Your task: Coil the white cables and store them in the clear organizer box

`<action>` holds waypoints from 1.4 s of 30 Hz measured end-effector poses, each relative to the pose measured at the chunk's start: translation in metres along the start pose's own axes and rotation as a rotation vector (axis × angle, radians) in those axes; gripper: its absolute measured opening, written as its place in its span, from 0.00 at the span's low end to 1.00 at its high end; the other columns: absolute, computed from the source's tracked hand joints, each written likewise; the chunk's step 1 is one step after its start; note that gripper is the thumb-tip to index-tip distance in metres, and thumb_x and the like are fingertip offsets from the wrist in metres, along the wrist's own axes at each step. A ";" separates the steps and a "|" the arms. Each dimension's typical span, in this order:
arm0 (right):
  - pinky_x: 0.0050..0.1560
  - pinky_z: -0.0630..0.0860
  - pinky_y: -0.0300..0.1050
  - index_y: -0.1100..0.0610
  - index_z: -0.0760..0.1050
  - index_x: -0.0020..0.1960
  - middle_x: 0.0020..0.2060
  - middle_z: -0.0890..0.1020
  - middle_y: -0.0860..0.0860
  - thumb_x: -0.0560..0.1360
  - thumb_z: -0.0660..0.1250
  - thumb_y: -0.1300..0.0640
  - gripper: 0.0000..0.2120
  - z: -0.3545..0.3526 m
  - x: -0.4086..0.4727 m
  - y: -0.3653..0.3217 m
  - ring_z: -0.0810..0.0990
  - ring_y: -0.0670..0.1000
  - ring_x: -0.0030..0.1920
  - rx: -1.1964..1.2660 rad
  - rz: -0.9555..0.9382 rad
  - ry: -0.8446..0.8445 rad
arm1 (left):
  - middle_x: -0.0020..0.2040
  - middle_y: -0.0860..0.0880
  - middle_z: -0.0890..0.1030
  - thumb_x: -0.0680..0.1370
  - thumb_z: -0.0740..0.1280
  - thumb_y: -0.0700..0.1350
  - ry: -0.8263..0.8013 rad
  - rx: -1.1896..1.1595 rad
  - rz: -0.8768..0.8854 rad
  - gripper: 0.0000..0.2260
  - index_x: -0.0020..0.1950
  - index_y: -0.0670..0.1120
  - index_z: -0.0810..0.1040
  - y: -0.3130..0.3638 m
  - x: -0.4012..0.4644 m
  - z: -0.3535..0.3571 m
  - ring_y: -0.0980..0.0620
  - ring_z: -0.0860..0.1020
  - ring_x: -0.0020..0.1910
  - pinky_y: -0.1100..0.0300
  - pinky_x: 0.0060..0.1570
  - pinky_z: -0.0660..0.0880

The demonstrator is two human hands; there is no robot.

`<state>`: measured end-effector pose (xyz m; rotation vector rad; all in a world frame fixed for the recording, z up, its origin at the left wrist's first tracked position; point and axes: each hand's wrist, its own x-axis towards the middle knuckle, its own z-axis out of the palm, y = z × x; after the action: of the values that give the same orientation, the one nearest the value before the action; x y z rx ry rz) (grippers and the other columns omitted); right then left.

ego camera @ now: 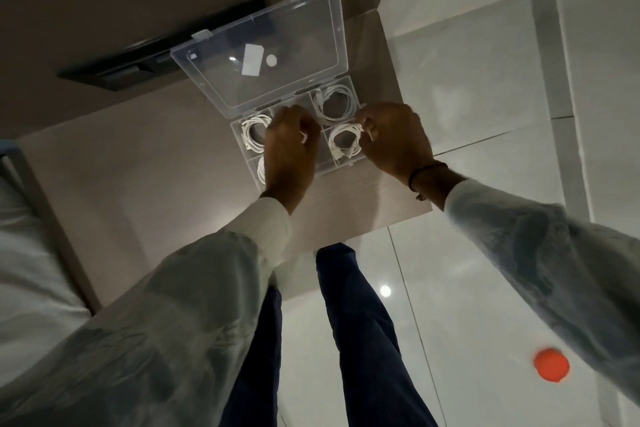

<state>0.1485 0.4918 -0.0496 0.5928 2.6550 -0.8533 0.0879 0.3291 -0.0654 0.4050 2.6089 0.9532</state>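
The clear organizer box (341, 80) lies on a pale tabletop, its lid (263, 52) folded back. Coiled white cables rest in its compartments: one at the far right (335, 104), one at the near right (343, 142), one at the left (252, 132), and part of another (261, 172) shows beside my left wrist. My left hand (289, 149) hovers over the box's middle, fingers curled, a small white cable end at its fingertips. My right hand (393, 139) is at the box's right side, pinching the near-right coil.
A black flat object (138, 59) lies on the table behind the lid. The table (156, 184) ends just right of the box, above a glossy white tiled floor. An orange ball (551, 365) lies on the floor at the lower right. My legs stand below the table's near edge.
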 end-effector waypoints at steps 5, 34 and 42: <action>0.51 0.74 0.45 0.57 0.80 0.55 0.53 0.85 0.54 0.78 0.60 0.55 0.13 -0.037 0.036 -0.038 0.81 0.58 0.54 0.193 0.242 0.114 | 0.60 0.34 0.77 0.82 0.62 0.41 0.549 -0.298 -0.489 0.14 0.63 0.32 0.71 -0.016 0.024 -0.066 0.39 0.78 0.56 0.55 0.52 0.73; 0.77 0.61 0.64 0.69 0.50 0.79 0.78 0.52 0.72 0.83 0.46 0.64 0.26 0.062 -0.018 0.030 0.52 0.72 0.79 -0.798 -0.639 -0.126 | 0.77 0.32 0.67 0.87 0.46 0.37 -0.183 0.983 0.457 0.20 0.79 0.33 0.58 -0.111 -0.071 -0.003 0.35 0.69 0.76 0.48 0.70 0.74; 0.71 0.68 0.63 0.60 0.67 0.75 0.67 0.78 0.62 0.75 0.70 0.54 0.30 0.014 -0.047 -0.053 0.75 0.65 0.69 -0.444 -0.256 -0.080 | 0.84 0.38 0.48 0.84 0.53 0.59 -0.280 0.785 0.402 0.33 0.84 0.45 0.47 -0.088 -0.070 -0.087 0.37 0.51 0.83 0.33 0.78 0.54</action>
<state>0.1668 0.4305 -0.0161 0.1091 2.7520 -0.3116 0.1029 0.1887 -0.0464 1.1851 2.5702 -0.0978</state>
